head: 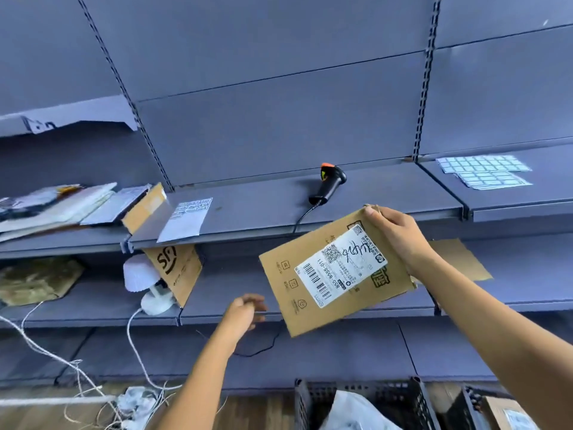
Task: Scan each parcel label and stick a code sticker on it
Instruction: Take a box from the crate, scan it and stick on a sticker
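Right hand (400, 240): I grip the parcel's upper right corner, with my thumb on the front face and my fingers curled behind it.
Parcel (283, 283): a flat brown cardboard mailer, held in the air in front of the shelves, tilted, with its printed face towards me.
Label (341, 268): white, stuck on the parcel's face, with a barcode, square codes and black handwriting.
Left hand (245, 311): at 8 o'clock of the parcel, near its lower left edge but apart from it; the fingers are loosely curled and hold nothing.
Scanner (328, 184): black with an orange top, lying on the shelf (263, 209) at 12 o'clock of the parcel; its cord drops over the shelf's front edge.
Sticker sheets (483, 170): two overlapping sheets flat on the shelf at 2 o'clock of the parcel, well apart from the scanner.
Lamp (139, 274): white, on the lower shelf at 9 o'clock of the parcel, just beside a tilted cardboard box (176, 271).
Basket (403, 398): black, at 6 o'clock, with a pale bag inside.
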A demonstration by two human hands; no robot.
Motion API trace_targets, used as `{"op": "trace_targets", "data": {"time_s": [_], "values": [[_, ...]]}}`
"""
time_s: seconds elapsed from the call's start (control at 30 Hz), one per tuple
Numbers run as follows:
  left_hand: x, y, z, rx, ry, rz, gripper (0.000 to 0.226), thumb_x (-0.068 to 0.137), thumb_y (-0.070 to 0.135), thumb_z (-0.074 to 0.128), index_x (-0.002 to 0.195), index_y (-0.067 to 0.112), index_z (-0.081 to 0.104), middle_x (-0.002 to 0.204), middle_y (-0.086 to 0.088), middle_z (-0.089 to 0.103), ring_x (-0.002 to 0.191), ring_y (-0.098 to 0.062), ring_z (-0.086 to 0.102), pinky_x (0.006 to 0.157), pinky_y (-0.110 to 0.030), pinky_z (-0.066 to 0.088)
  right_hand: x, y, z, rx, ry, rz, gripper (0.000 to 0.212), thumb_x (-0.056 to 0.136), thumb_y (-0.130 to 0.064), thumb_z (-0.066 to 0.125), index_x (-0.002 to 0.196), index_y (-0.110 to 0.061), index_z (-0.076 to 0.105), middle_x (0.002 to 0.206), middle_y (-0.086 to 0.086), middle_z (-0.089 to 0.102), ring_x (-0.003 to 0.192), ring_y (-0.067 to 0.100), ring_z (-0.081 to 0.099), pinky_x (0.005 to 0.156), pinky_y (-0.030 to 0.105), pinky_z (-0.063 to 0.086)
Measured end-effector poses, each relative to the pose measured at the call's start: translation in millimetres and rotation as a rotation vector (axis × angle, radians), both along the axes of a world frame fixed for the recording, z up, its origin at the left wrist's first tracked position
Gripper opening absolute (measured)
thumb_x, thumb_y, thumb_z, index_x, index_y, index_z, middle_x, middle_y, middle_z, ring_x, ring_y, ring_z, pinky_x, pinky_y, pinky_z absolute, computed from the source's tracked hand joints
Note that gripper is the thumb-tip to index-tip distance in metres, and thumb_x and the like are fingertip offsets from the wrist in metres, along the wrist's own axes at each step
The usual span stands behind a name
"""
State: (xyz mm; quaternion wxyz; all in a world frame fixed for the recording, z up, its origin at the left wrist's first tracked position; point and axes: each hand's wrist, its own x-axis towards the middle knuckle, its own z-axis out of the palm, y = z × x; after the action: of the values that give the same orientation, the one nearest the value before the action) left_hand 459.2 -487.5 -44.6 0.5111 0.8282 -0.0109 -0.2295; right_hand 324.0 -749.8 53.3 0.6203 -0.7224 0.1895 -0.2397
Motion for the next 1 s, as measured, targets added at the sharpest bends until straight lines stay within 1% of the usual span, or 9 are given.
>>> {"op": "trace_targets", "data": {"time_s": [0.1, 0.23, 0.37, 0.47, 0.53, 0.63, 0.7, 0.9, 1.0], "values": [[3.6, 2.8, 6.1, -0.017, 0.015, -0.076, 0.029, 0.100, 0.012, 0.033, 0.093, 0.020, 0.060, 0.091, 0.001, 0.068, 0.072, -0.013, 0.062, 0.069, -0.024, 0.044, 13.4, 3.2, 5.3, 0.096, -0.030, -0.055, 0.028, 0.091, -0.045, 0.057, 0.083, -0.020, 0.066, 0.077, 0.006, 0.072, 0.064, 0.018, 0.066, 0.063, 0.032, 0.052], [16.2, 3.5, 8.4, -0.034, 0.016, -0.124, 0.026, 0.099, 0.014, 0.037, 0.098, 0.019, 0.062, 0.093, 0.002, 0.070, 0.078, -0.015, 0.063, 0.076, -0.024, 0.047, 35.6, 5.9, 16.8, 0.098, -0.053, -0.040, 0.026, 0.092, -0.042, 0.056, 0.084, -0.019, 0.066, 0.078, 0.007, 0.072, 0.062, 0.018, 0.066, 0.056, 0.028, 0.051], [31.1, 2.1, 20.0, -0.088, 0.020, -0.079, 0.023, 0.099, 0.015, 0.040, 0.095, 0.020, 0.062, 0.091, 0.002, 0.070, 0.076, -0.015, 0.064, 0.077, -0.026, 0.049, 57.8, 3.1, 28.4, 0.075, -0.064, -0.013, 0.025, 0.092, -0.042, 0.056, 0.084, -0.021, 0.066, 0.083, 0.009, 0.072, 0.067, 0.019, 0.067, 0.059, 0.030, 0.051], [40.9, 1.3, 24.4, -0.126, 0.022, -0.136, 0.008, 0.096, 0.019, 0.053, 0.097, 0.023, 0.060, 0.091, 0.004, 0.071, 0.078, -0.013, 0.065, 0.082, -0.029, 0.050, 72.0, -0.9, 37.6, 0.115, -0.132, -0.012, 0.024, 0.092, -0.042, 0.057, 0.085, -0.023, 0.068, 0.083, 0.007, 0.073, 0.068, 0.019, 0.067, 0.061, 0.031, 0.051], [48.7, 0.5, 26.8, -0.112, 0.026, -0.228, 0.014, 0.094, 0.026, 0.057, 0.106, 0.023, 0.062, 0.098, 0.006, 0.072, 0.082, -0.011, 0.067, 0.083, -0.027, 0.050, 80.9, -3.2, 41.1, 0.155, -0.169, -0.002, 0.021, 0.092, -0.042, 0.056, 0.086, -0.026, 0.069, 0.081, 0.004, 0.074, 0.069, 0.017, 0.068, 0.061, 0.031, 0.053], [53.2, -9.0, 28.4, -0.036, 0.032, -0.370, 0.021, 0.095, 0.031, 0.054, 0.114, 0.024, 0.060, 0.110, 0.007, 0.068, 0.093, -0.009, 0.066, 0.087, -0.025, 0.050, 95.7, -9.9, 41.4, 0.187, -0.193, 0.020, 0.023, 0.091, -0.044, 0.057, 0.096, -0.028, 0.072, 0.091, 0.007, 0.074, 0.083, 0.025, 0.070, 0.076, 0.040, 0.056], [53.3, -17.2, 28.7, -0.029, 0.029, -0.399, 0.021, 0.096, 0.031, 0.052, 0.114, 0.024, 0.060, 0.113, 0.007, 0.067, 0.096, -0.009, 0.065, 0.090, -0.025, 0.050, 102.9, -13.9, 41.2, 0.201, -0.194, 0.020, 0.025, 0.090, -0.045, 0.057, 0.099, -0.026, 0.072, 0.093, 0.007, 0.074, 0.087, 0.027, 0.070, 0.081, 0.043, 0.055], [82.1, -40.4, 31.9, -0.031, 0.023, -0.443, 0.022, 0.096, 0.031, 0.051, 0.115, 0.024, 0.059, 0.113, 0.008, 0.067, 0.091, -0.006, 0.064, 0.091, -0.025, 0.048, 134.6, -27.8, 38.1, 0.204, -0.194, 0.014, 0.032, 0.090, -0.043, 0.058, 0.104, -0.017, 0.070, 0.098, 0.010, 0.073, 0.084, 0.027, 0.069, 0.080, 0.045, 0.056], [111.2, -52.5, 34.6, -0.048, 0.014, -0.479, 0.021, 0.096, 0.030, 0.051, 0.114, 0.023, 0.059, 0.113, 0.007, 0.066, 0.089, -0.006, 0.064, 0.086, -0.022, 0.047, 161.7, -33.7, 38.9, 0.236, -0.211, -0.055, 0.030, 0.090, -0.042, 0.059, 0.100, -0.015, 0.068, 0.093, 0.011, 0.073, 0.077, 0.023, 0.067, 0.073, 0.039, 0.056]]}}
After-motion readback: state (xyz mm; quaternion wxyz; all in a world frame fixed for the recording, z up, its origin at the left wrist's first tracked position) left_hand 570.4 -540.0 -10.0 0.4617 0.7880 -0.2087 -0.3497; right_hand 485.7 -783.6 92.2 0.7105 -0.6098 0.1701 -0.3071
